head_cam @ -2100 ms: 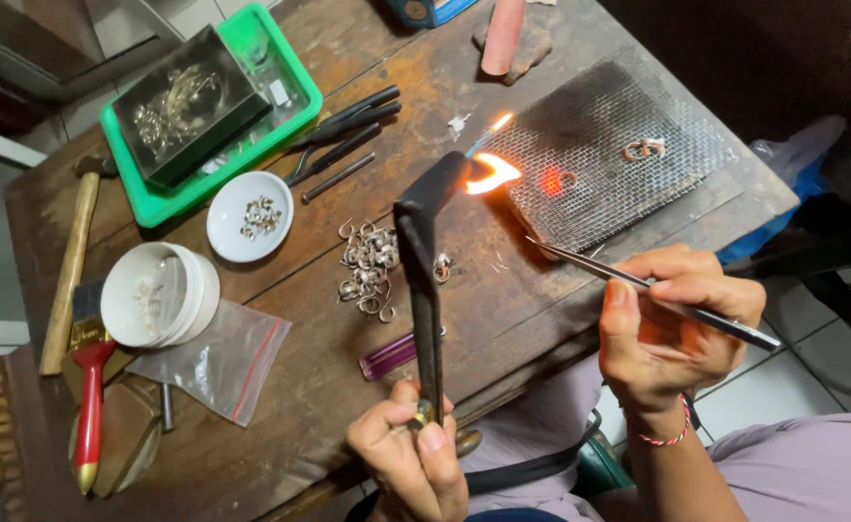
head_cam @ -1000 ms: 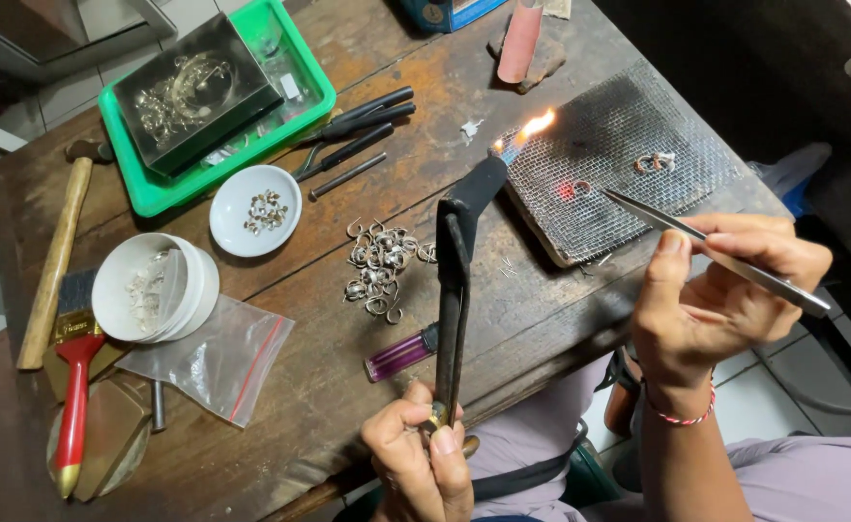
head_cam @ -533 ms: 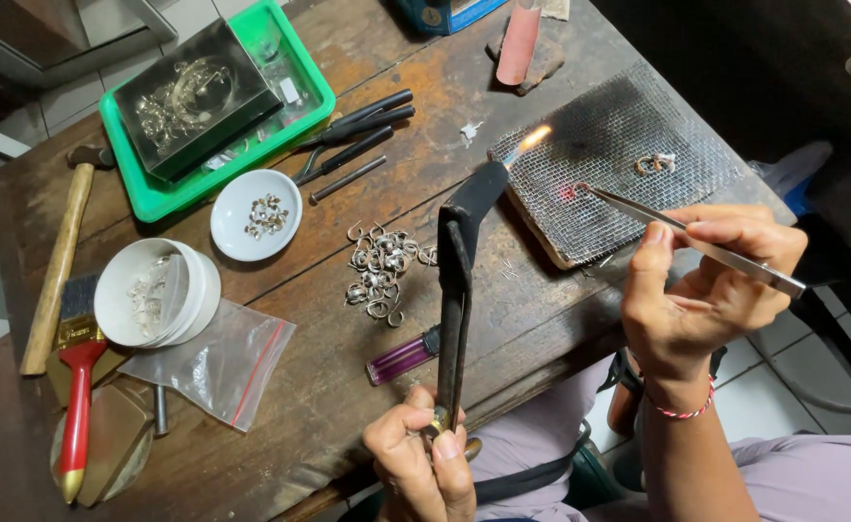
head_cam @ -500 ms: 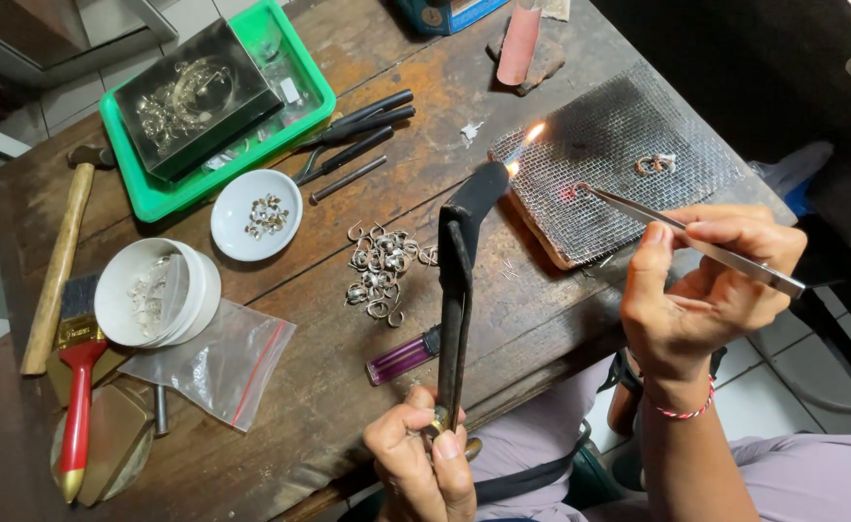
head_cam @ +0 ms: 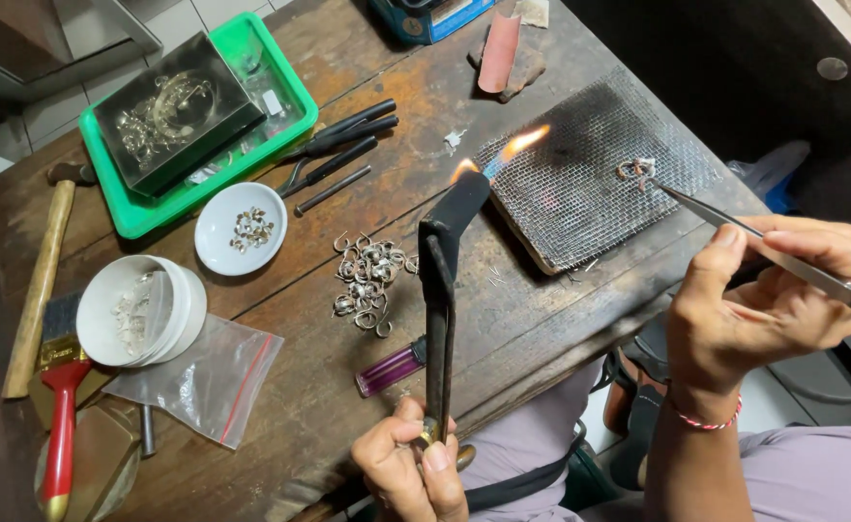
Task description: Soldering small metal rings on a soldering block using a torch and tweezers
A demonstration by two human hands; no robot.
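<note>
Head view. The left hand [head_cam: 411, 469] is closed around the base of a black torch [head_cam: 442, 280], whose lit flame [head_cam: 503, 155] plays over the near-left edge of a wire-mesh soldering pad [head_cam: 580, 184] on the wooden surface [head_cam: 280, 387]. The right hand [head_cam: 764, 309] pinches long steel tweezers [head_cam: 735, 237]; their tips touch a small silver piece [head_cam: 635, 170] lying on the mesh, though whether they are clamped on it cannot be told.

Risks, as judged from this arrangement:
1. The flame is well apart from the piece; a hasty sweep could overheat or melt the thin metal.
2. A nudge from the tweezers could shift the piece off the mesh.
3. The heap of silver rings [head_cam: 367, 280] and a plastic bag [head_cam: 198, 382] lie near the torch; a lowered flame could scorch them.
</note>
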